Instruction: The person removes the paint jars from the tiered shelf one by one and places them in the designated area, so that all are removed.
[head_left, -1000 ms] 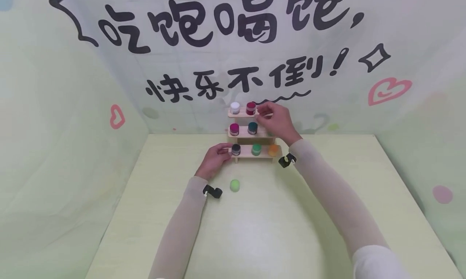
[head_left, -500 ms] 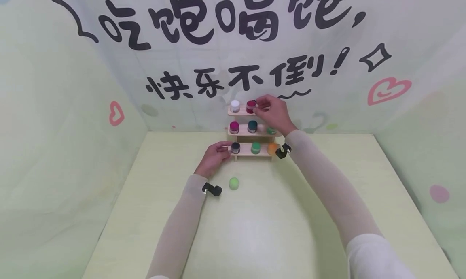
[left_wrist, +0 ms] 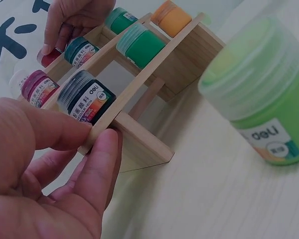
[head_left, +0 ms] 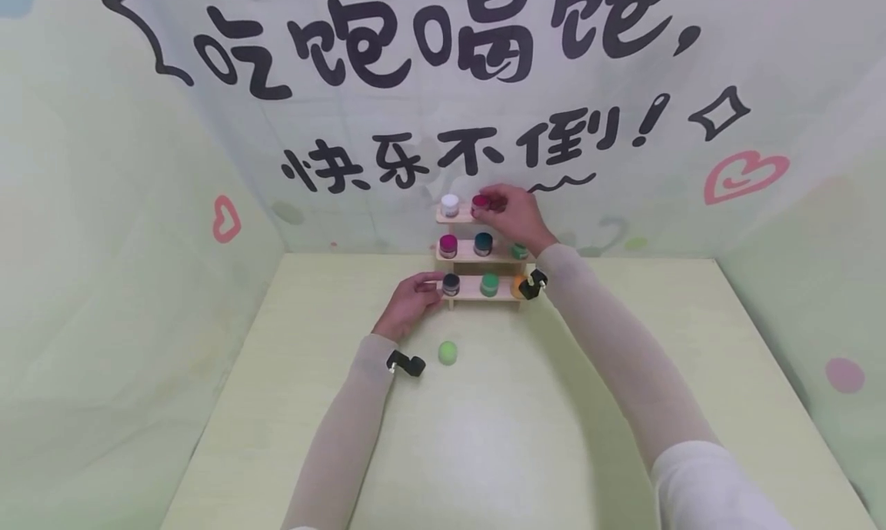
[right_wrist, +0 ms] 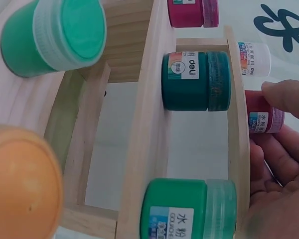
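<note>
A three-tier wooden rack (head_left: 471, 287) stands at the back of the table with small paint jars on its steps. My left hand (head_left: 408, 305) pinches the left end of the bottom step, beside a black paint jar (left_wrist: 86, 96). At the top step, my right hand (head_left: 517, 216) holds a dark red paint jar (right_wrist: 259, 110) between thumb and fingers. Left of that jar sits a white one (head_left: 450, 205). The middle step carries a magenta jar (head_left: 447, 245), a teal jar (right_wrist: 195, 81) and a green jar (right_wrist: 187, 208).
A light green jar (left_wrist: 264, 94) stands alone on the table in front of the rack. On the bottom step are another green jar (head_left: 489, 285) and an orange jar (left_wrist: 170, 19). A printed cloth backdrop (head_left: 346, 230) rises close behind the rack.
My right hand has shifted left, and its fingers have come around the dark red jar. The left hand keeps its place at the rack's bottom step.
</note>
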Demonstrator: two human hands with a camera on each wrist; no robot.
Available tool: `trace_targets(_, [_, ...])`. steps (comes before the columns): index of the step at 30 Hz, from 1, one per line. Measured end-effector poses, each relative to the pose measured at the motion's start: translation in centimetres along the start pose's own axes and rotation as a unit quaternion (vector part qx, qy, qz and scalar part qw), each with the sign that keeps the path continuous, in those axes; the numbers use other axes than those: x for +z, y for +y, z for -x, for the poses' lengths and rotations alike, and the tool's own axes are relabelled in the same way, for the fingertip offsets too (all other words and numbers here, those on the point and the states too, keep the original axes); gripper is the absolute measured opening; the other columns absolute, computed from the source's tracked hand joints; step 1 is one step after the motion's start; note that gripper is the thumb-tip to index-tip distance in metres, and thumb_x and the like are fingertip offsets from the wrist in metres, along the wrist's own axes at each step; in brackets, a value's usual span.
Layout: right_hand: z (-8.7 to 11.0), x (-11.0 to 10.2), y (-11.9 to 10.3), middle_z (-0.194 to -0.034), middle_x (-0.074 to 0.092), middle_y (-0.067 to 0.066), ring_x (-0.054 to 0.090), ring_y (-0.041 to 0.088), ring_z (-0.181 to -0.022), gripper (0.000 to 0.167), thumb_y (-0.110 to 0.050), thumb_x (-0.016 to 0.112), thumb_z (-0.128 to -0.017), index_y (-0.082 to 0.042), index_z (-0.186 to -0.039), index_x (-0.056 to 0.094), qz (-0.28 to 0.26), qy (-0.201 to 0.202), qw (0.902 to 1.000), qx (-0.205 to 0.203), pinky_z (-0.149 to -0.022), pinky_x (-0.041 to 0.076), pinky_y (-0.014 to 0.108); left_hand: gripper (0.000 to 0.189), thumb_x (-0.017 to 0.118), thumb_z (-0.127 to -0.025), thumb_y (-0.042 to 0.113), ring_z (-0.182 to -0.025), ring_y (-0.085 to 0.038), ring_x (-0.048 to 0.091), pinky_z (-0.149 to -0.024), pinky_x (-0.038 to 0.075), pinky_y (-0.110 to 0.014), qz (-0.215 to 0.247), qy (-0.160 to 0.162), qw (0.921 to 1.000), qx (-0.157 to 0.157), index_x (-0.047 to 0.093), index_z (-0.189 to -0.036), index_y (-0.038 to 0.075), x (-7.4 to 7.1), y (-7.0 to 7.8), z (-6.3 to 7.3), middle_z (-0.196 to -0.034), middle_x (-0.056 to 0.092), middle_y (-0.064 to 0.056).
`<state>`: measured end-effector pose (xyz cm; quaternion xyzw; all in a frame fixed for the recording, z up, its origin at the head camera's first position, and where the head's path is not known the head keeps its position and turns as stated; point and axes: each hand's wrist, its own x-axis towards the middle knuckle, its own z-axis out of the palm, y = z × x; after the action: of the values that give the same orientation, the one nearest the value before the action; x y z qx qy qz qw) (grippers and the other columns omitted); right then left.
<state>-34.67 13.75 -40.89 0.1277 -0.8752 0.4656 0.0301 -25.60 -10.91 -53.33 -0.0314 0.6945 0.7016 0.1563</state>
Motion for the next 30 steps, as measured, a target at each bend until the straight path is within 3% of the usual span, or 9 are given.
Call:
trace_targets(11, [0.7,-0.4,0.1,-0.119,0.076,0.009,0.071,0.025,-0.109,0.045,-0.024,0.084,-0.092,-0.011,-0.133,0.071,-0.016,-0.007,0.9998,-0.012,-0.103,0.062,0.041,0.044,0.066,-0.096,-0.004,-0.111,-0.02,0.07,-0.102,0.063,-0.031,0.013,0.004,0.9999,0.001,0.068,-0.138,0.011,0.0,-0.2,0.0,-0.13,0.068,-0.018])
trace_targets(30, [4.2,-0.9,0.2,-0.123,0.076,0.005,0.072,0.022,-0.114,0.046,-0.021,0.083,-0.093,-0.011,-0.135,0.07,-0.025,-0.03,0.9988,-0.031,-0.101,0.065,0.038,0.045,0.062,-0.098,-0.005,-0.116,-0.023,0.069,-0.103,0.063,-0.03,0.029,-0.006,0.9996,-0.003,0.065,-0.14,0.01,0.2,0.0,-0.2,-0.133,0.066,-0.019])
